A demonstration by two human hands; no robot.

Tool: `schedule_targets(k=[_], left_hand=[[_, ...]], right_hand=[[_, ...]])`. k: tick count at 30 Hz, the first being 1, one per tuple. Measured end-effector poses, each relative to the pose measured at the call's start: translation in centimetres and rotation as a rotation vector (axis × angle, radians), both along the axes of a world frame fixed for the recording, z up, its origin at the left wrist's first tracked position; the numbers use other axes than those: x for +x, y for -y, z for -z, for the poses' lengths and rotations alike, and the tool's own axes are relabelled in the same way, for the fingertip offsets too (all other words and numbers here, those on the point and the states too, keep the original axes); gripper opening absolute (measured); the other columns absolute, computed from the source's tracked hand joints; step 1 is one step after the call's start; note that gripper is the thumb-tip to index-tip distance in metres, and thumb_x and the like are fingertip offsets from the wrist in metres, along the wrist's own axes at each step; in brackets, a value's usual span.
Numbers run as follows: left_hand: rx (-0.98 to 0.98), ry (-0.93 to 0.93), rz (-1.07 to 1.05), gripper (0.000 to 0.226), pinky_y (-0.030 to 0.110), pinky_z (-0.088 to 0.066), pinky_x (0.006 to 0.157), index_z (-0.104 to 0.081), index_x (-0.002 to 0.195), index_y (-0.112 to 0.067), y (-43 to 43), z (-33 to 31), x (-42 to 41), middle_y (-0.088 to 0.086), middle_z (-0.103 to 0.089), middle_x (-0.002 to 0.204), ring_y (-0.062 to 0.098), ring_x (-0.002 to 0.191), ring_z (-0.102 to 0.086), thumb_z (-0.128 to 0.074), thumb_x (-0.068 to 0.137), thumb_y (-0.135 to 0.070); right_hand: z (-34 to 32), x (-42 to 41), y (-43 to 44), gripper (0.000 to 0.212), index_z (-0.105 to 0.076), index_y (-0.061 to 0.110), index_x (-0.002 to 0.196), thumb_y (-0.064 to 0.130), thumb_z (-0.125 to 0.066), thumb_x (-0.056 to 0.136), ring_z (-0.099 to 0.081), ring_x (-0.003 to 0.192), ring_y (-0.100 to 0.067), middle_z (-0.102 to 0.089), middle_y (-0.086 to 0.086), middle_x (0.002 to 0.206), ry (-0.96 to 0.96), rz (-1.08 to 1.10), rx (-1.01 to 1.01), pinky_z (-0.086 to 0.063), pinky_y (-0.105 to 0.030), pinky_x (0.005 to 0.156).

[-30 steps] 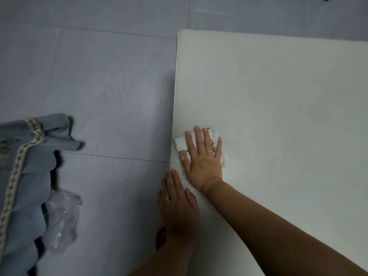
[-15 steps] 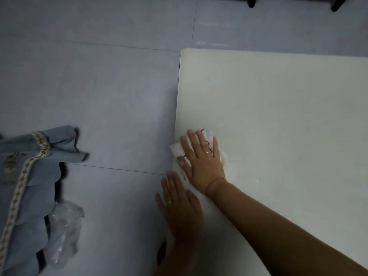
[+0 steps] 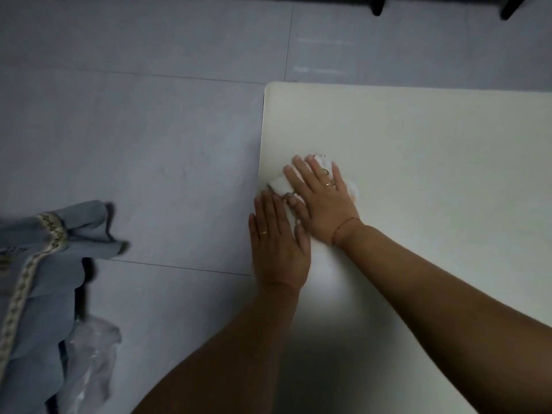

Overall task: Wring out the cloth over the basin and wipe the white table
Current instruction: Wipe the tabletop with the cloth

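A white table [image 3: 418,138] fills the right side of the head view, its left edge running down the middle. A small white cloth [image 3: 279,184] with a gold pattern lies near that left edge. My right hand [image 3: 321,201] presses flat on the cloth with straight fingers and covers most of it. My left hand [image 3: 276,243] lies flat on the table's left edge just below the cloth, its fingertips touching the cloth's near side. No basin is in view.
Grey tiled floor [image 3: 134,130] spreads to the left and behind the table. A blue fabric with gold trim [image 3: 38,264] hangs at the lower left, with a clear plastic bag [image 3: 89,360] below it. Dark furniture legs [image 3: 377,6] stand at the top right.
My right hand has slid the cloth away from me along the left edge. My left hand has followed it forward and now touches the cloth. The view has tilted up.
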State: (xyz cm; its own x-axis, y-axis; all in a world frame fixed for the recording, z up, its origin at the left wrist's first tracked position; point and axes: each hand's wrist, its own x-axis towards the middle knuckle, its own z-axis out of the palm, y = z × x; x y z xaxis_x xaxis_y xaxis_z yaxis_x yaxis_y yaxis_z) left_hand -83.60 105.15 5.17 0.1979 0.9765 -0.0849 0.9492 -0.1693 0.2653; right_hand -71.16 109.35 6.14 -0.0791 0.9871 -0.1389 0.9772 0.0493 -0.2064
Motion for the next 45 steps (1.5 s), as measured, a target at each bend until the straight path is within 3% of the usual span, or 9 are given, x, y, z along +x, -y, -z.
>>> schedule_targets(k=[6,11,13,19,26,30,34,40,45], left_hand=[[-0.004,0.007,-0.014,0.07,0.044,-0.016,0.119,-0.019,0.149,0.001,0.1,-0.4,0.0,0.017,-0.019,0.157,0.03,0.147,-0.013,-0.032,0.094,-0.041],[-0.026,0.035,-0.041,0.073,0.044,-0.021,0.118,-0.021,0.148,0.001,0.1,-0.6,0.1,0.017,-0.021,0.156,0.029,0.146,-0.018,-0.036,0.093,-0.044],[-0.011,0.022,-0.043,0.071,0.044,-0.021,0.118,-0.021,0.149,0.0,0.0,-0.5,0.2,0.017,-0.021,0.157,0.029,0.146,-0.017,-0.037,0.093,-0.042],[0.018,-0.012,0.01,0.065,0.045,-0.014,0.119,-0.024,0.15,-0.008,0.0,-0.1,0.1,0.015,-0.018,0.158,0.032,0.146,-0.014,-0.038,0.094,-0.039],[0.049,-0.024,0.029,0.063,0.047,-0.017,0.118,-0.026,0.15,-0.009,0.2,0.1,0.2,0.013,-0.02,0.158,0.032,0.146,-0.016,-0.039,0.094,-0.036],[0.068,0.001,0.03,0.062,0.048,-0.019,0.117,-0.027,0.149,-0.009,0.2,0.6,0.1,0.013,-0.02,0.158,0.032,0.146,-0.017,-0.037,0.094,-0.036],[0.065,0.009,0.027,0.061,0.048,-0.018,0.117,-0.027,0.149,-0.009,0.2,0.4,0.2,0.014,-0.021,0.158,0.032,0.146,-0.017,-0.035,0.095,-0.035],[0.052,-0.012,0.043,0.064,0.047,-0.016,0.118,-0.023,0.15,-0.009,0.2,0.3,-0.1,0.014,-0.017,0.158,0.032,0.147,-0.013,-0.04,0.094,-0.035],[0.047,-0.019,0.047,0.063,0.048,-0.017,0.118,-0.024,0.15,-0.008,0.1,0.4,0.0,0.015,-0.018,0.158,0.034,0.146,-0.014,-0.037,0.095,-0.035]], right_hand=[[0.0,-0.4,-4.5,0.058,-0.002,0.02,0.151,0.04,-0.019,0.099,0.007,0.147,-0.024,0.003,-0.005,0.16,0.03,0.544,-0.061,0.012,-0.052,0.114],[-0.6,-2.6,-5.6,0.056,-0.011,0.024,0.15,0.041,-0.025,0.099,0.0,0.147,-0.021,-0.006,0.001,0.16,-0.002,-0.084,-0.056,0.009,-0.048,0.115],[-0.2,0.7,-7.0,0.056,-0.01,0.024,0.15,0.04,-0.024,0.099,-0.001,0.147,-0.02,-0.004,0.0,0.16,0.051,-0.121,-0.031,0.005,-0.048,0.116],[0.3,0.4,-11.4,0.056,-0.001,0.021,0.151,0.039,-0.017,0.1,0.008,0.147,-0.024,0.004,-0.003,0.16,0.043,0.565,-0.058,0.01,-0.053,0.114],[-0.1,2.2,-12.9,0.058,-0.011,0.023,0.15,0.045,-0.025,0.099,-0.003,0.147,-0.021,-0.007,-0.003,0.16,0.05,-0.054,-0.011,0.003,-0.049,0.115],[0.3,9.1,-14.4,0.058,-0.007,0.026,0.151,0.048,-0.02,0.098,0.0,0.147,-0.02,-0.002,-0.002,0.16,0.066,0.364,-0.026,0.005,-0.052,0.115],[0.0,7.0,-14.3,0.059,-0.004,0.022,0.151,0.046,-0.017,0.098,0.004,0.147,-0.023,0.001,-0.005,0.16,0.007,0.716,-0.056,0.008,-0.054,0.115],[-0.4,7.9,-9.5,0.057,-0.009,0.025,0.151,0.044,-0.023,0.099,0.001,0.147,-0.02,-0.003,-0.001,0.161,0.068,0.142,-0.028,0.003,-0.049,0.116],[-0.2,14.7,-8.0,0.058,-0.006,0.023,0.151,0.044,-0.02,0.099,0.004,0.147,-0.021,0.0,-0.002,0.161,0.036,0.747,-0.069,0.004,-0.052,0.117]])
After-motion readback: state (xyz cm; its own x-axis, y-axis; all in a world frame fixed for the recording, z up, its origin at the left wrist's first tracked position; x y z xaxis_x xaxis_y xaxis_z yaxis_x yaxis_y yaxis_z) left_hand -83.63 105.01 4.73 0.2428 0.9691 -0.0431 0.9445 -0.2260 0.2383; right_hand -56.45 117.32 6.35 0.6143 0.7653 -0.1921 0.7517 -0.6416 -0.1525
